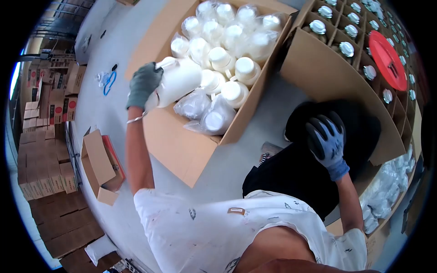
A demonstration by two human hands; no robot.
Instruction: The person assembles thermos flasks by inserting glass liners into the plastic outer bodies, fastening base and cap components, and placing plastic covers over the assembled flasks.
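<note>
My left hand (145,83), in a grey-green glove, is closed on a large white jug (180,82). The jug lies tilted over the left edge of an open cardboard box (175,152). Inside that box stand several white lidded jugs (234,93), many of them wrapped in clear plastic bags. Two bagged jugs (214,120) sit at the box's near corner, just below the held one. My right hand (327,139), in a blue and dark grey glove, rests on my black-clad knee, fingers apart and holding nothing.
To the right, a divided carton (339,68) holds rows of silver-capped bottles, with a red round lid (388,61) on top. Clear plastic bags (387,191) fill a box at lower right. A small open box (98,159) lies on the floor; stacked cartons (45,159) stand at left.
</note>
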